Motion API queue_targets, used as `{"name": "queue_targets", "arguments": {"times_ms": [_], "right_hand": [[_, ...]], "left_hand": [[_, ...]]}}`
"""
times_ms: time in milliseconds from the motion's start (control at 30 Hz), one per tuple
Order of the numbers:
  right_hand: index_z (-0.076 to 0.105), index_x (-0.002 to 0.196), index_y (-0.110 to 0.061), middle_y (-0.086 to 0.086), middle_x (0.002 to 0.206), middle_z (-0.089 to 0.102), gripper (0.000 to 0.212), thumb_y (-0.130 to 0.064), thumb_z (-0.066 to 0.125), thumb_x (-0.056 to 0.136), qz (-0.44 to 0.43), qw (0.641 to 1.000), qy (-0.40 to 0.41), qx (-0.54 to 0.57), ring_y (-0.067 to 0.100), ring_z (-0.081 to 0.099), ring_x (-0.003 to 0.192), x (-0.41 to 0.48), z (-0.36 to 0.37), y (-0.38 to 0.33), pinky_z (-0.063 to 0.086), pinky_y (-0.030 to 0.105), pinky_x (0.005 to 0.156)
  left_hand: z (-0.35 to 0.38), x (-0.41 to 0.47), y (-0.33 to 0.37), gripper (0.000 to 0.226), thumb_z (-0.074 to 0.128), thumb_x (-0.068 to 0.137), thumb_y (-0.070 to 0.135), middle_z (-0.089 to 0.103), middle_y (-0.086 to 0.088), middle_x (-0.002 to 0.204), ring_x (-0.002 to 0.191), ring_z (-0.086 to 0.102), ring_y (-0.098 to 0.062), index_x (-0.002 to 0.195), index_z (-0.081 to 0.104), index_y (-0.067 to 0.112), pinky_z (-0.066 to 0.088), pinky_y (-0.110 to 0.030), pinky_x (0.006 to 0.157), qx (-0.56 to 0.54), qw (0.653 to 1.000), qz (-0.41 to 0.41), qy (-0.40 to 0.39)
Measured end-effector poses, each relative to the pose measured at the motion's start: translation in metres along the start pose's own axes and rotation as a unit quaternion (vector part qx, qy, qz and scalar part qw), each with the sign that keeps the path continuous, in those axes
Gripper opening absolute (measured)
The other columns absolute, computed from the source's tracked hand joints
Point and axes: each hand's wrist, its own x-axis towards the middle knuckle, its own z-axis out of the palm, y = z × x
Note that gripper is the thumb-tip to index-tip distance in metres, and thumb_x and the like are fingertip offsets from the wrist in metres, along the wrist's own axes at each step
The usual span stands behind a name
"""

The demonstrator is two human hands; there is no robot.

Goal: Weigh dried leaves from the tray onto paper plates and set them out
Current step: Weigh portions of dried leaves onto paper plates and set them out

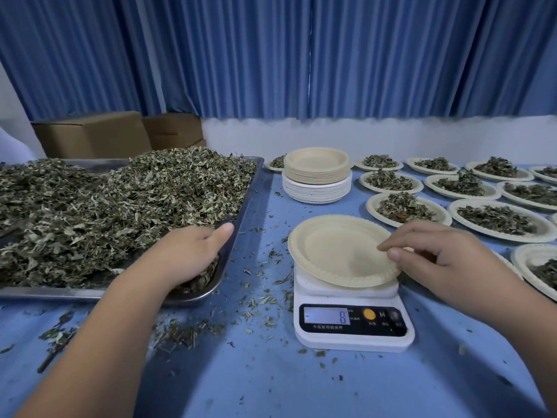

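The metal tray is kept at the left, heaped with dried leaves, so that they are within easy reach. The left hand is pushed into the heap at the near right corner. Its thumb is stretched toward the rim, but the fingers are buried, so it cannot be told whether a handful is closed on. A stack of paper plates is kept behind. An empty plate is set, slightly tilted, on the scale, probably to be settled before leaves are added. Its right rim is pinched between thumb and forefinger of the right hand. Filled plates are laid out in rows at the right.
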Motion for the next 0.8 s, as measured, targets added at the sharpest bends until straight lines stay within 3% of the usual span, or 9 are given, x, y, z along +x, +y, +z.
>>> {"name": "queue_targets", "arguments": {"times_ms": [100,233,400,600,733,800], "right_hand": [[0.07,0.083,-0.038,-0.027,0.095,0.062,0.022,-0.017,0.065,0.088,-0.005,1.0,0.014,-0.005,0.001,0.059,0.091,0.0,0.001,-0.001,0.04,0.009,0.075],[0.069,0.081,-0.039,-0.026,0.095,0.062,0.022,-0.018,0.064,0.088,-0.01,1.0,0.024,-0.007,0.005,0.06,0.087,0.0,0.002,-0.002,0.042,0.016,0.074],[0.069,0.079,-0.038,-0.025,0.094,0.063,0.02,-0.02,0.064,0.088,-0.006,0.999,0.031,-0.003,0.019,0.063,0.077,0.0,0.003,0.0,0.043,0.029,0.074],[0.071,0.08,-0.036,-0.024,0.093,0.063,0.018,-0.022,0.063,0.088,-0.001,0.999,0.039,-0.005,0.02,0.062,0.078,0.0,0.004,0.002,0.043,0.031,0.075],[0.072,0.08,-0.034,-0.021,0.091,0.064,0.016,-0.022,0.063,0.087,-0.001,0.999,0.043,-0.001,0.022,0.063,0.076,0.001,0.004,0.004,0.043,0.03,0.073],[0.072,0.08,-0.033,-0.02,0.09,0.064,0.015,-0.023,0.063,0.087,0.0,0.999,0.046,-0.003,0.021,0.062,0.077,0.001,0.004,0.005,0.043,0.03,0.073]], "left_hand": [[-0.01,-0.005,-0.005,0.067,0.026,0.092,0.068,0.056,-0.003,0.137,0.118,0.053,-0.024,0.136,0.054,0.025,0.037,-0.032,0.087,0.04,0.999,-0.01,0.022],[-0.013,-0.012,-0.002,0.06,0.029,0.094,0.066,0.062,0.0,0.119,0.091,0.053,-0.014,0.131,0.055,0.027,0.043,-0.031,0.08,0.1,0.995,-0.016,-0.009],[0.006,-0.023,0.016,0.078,0.022,0.09,0.074,0.044,-0.005,0.145,0.126,0.047,-0.027,0.144,0.04,0.021,0.041,-0.041,0.103,0.195,0.976,-0.038,-0.089],[0.021,-0.036,0.027,0.069,0.026,0.092,0.07,0.05,-0.012,0.125,0.111,0.054,-0.033,0.127,0.044,0.014,0.049,-0.045,0.089,0.251,0.966,-0.057,-0.028],[0.02,-0.035,0.025,0.051,0.032,0.095,0.064,0.05,-0.001,0.088,0.088,0.056,-0.027,0.101,0.048,0.016,0.046,-0.036,0.07,0.231,0.972,-0.033,0.017],[0.019,-0.032,0.022,0.048,0.036,0.095,0.063,0.05,0.002,0.079,0.076,0.055,-0.021,0.09,0.049,0.017,0.045,-0.033,0.065,0.213,0.976,-0.028,0.032]]}}
